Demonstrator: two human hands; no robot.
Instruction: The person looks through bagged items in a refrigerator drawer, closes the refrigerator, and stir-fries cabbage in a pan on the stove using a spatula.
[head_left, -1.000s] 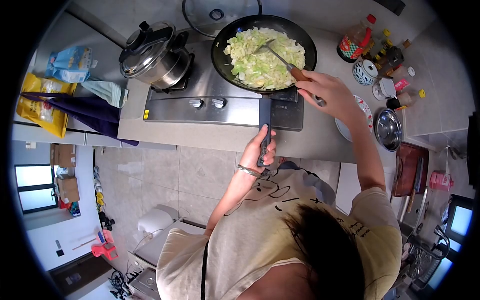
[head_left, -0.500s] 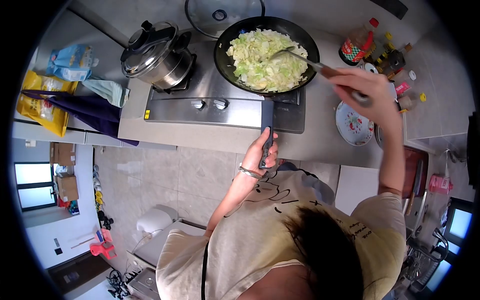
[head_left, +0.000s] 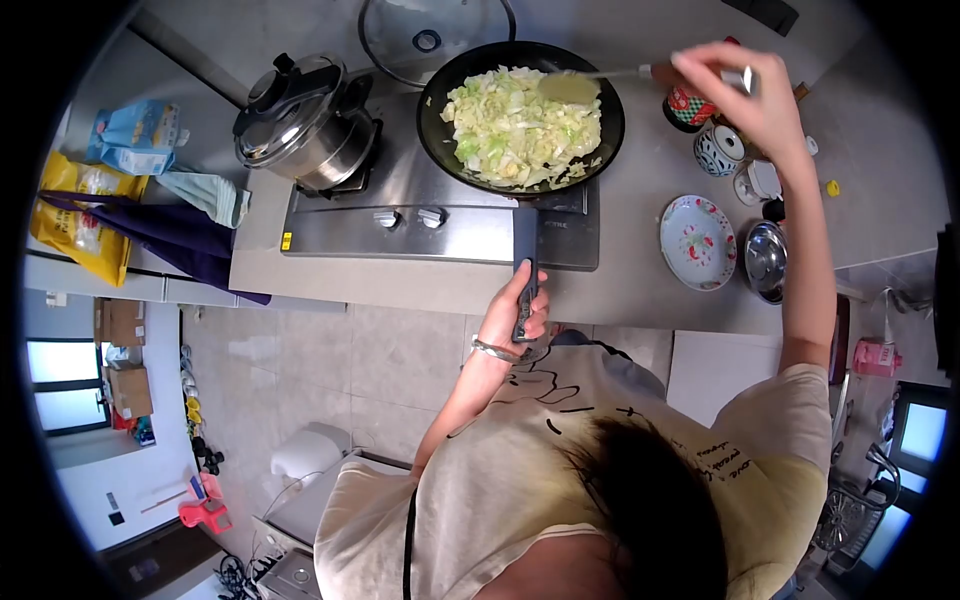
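Observation:
A black pan [head_left: 431, 146] of chopped cabbage [head_left: 520, 130] sits on the right side of the steel stove [head_left: 460, 236]. My left hand [head_left: 513, 308], with a bracelet at the wrist, is wrapped round the pan's dark handle [head_left: 525, 232]. Up at the right, my right hand [head_left: 742, 95] grips the brown handle of a metal spatula [head_left: 570, 88]. The spatula's blurred blade is over the right part of the cabbage; whether it touches the food I cannot tell. Bottles and jars are just below and behind my right hand.
A pressure cooker [head_left: 325, 140] stands on the left of the stove, and a glass lid [head_left: 427, 40] lies behind the pan. To the right are a floral plate [head_left: 698, 243], a steel bowl [head_left: 766, 261] and a patterned jar [head_left: 719, 151]. Bags [head_left: 90, 215] are at the left.
My right hand has moved up and to the right with the spatula, whose blade has shifted toward the pan's far right side. My left hand has kept its hold on the handle.

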